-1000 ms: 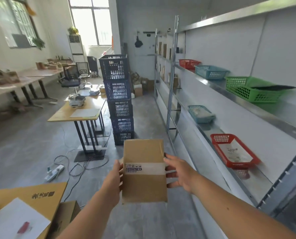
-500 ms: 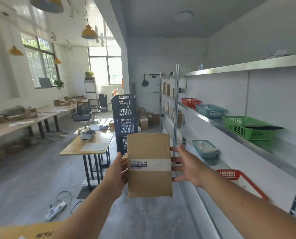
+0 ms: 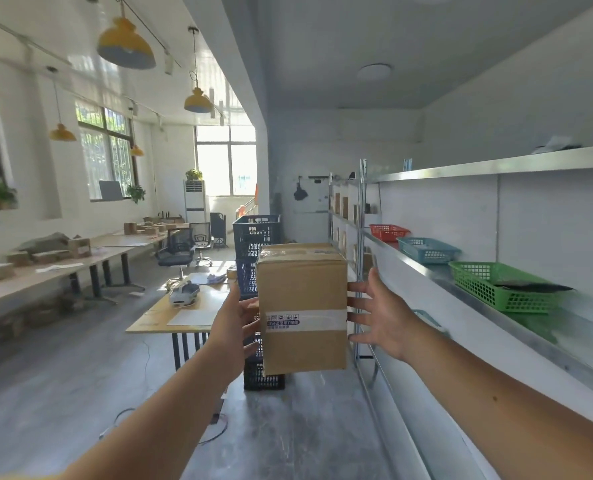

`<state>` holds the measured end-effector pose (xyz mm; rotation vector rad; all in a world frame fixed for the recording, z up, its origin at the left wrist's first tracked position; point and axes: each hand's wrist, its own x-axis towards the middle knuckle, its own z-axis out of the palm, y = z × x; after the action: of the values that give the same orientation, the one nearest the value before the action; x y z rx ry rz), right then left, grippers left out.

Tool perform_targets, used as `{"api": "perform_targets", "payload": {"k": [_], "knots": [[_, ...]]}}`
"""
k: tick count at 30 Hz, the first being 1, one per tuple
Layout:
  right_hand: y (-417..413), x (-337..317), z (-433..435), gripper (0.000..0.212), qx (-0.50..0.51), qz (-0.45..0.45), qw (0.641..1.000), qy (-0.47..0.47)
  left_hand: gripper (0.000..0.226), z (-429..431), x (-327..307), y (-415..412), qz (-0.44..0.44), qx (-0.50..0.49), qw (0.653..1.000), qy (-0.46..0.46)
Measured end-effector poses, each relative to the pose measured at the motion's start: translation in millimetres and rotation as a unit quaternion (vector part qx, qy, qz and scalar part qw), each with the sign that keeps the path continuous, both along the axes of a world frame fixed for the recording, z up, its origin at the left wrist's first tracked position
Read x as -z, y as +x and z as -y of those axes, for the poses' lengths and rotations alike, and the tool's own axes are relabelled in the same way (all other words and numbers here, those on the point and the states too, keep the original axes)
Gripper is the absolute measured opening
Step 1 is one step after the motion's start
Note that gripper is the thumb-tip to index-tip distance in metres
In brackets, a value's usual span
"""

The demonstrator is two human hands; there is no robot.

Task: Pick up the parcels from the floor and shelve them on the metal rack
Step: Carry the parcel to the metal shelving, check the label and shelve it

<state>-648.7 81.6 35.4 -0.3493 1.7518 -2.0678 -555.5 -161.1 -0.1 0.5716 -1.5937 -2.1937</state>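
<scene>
I hold a brown cardboard parcel (image 3: pixel 303 313) upright at chest height in front of me, a white tape band with a printed label across its front. My left hand (image 3: pixel 234 325) presses its left side. My right hand (image 3: pixel 380 315) lies flat against its right side with fingers spread. The metal rack (image 3: pixel 426 268) runs along the right wall, with its steel shelves to the right of the parcel. No parcels on the floor are in view.
Red (image 3: pixel 388 232), blue (image 3: pixel 428 250) and green (image 3: pixel 502 285) plastic baskets sit on the rack's upper shelf. A stack of dark blue crates (image 3: pixel 255 237) stands behind the parcel. A wooden table (image 3: pixel 181 313) is on the left, with cables on the floor below.
The parcel has risen with both hands and its top face now shows. My view has tilted up, so the lower shelves and the floor box have left the frame.
</scene>
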Motion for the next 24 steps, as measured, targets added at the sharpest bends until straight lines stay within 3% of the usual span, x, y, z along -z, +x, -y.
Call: {"api": "perform_targets", "payload": {"k": [8, 24], "knots": [[-18, -17, 1, 0.077, -0.006, -0.020, 1.000, -0.011, 0.068, -13, -30, 0, -0.038, 0.020, 0.999, -0.022], [-33, -25, -4, 0.057, -0.007, -0.047, 0.999, -0.005, 0.071, -25, -48, -6, -0.039, 0.029, 0.999, -0.012]]}}
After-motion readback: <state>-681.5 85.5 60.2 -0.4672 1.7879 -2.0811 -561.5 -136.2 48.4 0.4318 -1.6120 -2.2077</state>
